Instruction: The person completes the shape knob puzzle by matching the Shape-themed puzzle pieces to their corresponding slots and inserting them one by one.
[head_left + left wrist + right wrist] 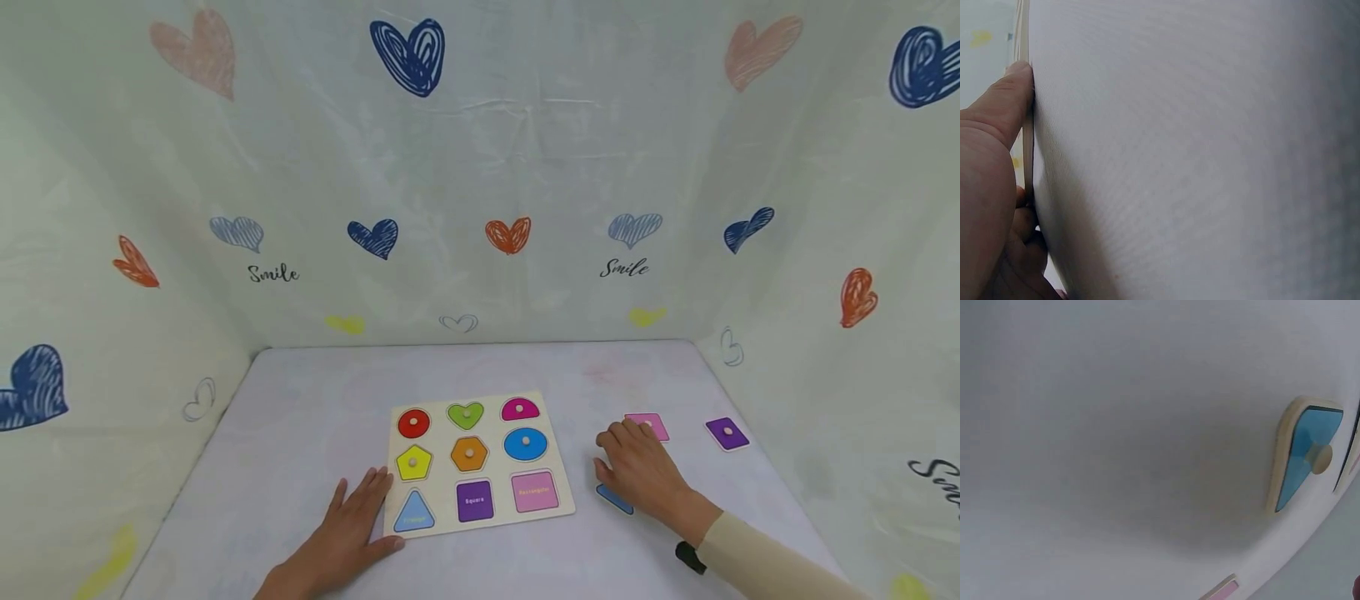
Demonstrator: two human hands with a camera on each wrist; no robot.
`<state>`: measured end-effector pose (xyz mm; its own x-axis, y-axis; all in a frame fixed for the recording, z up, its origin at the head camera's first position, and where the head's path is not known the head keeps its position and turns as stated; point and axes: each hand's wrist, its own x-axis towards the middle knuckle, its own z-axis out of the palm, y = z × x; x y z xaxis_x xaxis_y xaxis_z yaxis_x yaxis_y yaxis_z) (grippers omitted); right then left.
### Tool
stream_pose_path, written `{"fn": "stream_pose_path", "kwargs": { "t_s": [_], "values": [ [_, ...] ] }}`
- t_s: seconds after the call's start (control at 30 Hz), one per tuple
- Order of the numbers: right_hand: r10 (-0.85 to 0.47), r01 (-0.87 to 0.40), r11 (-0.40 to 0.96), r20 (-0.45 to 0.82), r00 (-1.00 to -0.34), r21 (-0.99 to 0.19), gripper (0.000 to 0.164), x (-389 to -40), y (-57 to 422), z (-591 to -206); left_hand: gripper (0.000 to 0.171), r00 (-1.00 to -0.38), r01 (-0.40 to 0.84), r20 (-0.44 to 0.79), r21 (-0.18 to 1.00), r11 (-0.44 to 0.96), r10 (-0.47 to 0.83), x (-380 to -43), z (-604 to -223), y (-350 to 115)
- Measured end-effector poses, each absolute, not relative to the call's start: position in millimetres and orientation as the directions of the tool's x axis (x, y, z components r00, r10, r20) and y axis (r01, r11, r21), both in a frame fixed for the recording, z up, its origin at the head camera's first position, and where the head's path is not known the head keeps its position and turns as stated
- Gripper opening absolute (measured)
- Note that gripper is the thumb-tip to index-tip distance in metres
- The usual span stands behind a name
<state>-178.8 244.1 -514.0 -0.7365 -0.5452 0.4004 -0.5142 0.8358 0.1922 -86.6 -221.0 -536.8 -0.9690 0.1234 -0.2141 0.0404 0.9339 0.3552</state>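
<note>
We see the left hand (348, 518), fingers spread, touching the puzzle board (497, 467) at left edge; near the blue triangle (1311, 434) and pink piece (656, 426) on the table (300, 408) is the right hand (639, 468), whether pinching something we cannot tell

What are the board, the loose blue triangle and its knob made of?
Board: probably wood or fibreboard, smooth, from its cream face. Triangle: likely similar; pale, bare-looking edge, smooth blue face, painted or printed. Knob: seemingly wood, being plain tan and matte.
</note>
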Motion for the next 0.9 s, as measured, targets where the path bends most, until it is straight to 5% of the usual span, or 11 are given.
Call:
{"fn": "stream_pose_path", "kwargs": {
  "t_s": [0.63, 0.9],
  "values": [
    [-0.629, -0.621, 0.760, 0.456, -0.629, 0.192, 0.020, -156.0, 282.0, -540.6, 0.112, -0.965, 0.041, -0.227, 0.355, 0.934, 0.129, -87.4, -529.5, -220.3],
    [-0.654, -0.636, 0.740, 0.453, -0.606, 0.218, 0.050, -156.8, 284.8, -546.6, 0.112, -0.963, 0.042, -0.233, 0.354, 0.934, 0.132, -86.6, -529.6, -220.0]
  ]
}}
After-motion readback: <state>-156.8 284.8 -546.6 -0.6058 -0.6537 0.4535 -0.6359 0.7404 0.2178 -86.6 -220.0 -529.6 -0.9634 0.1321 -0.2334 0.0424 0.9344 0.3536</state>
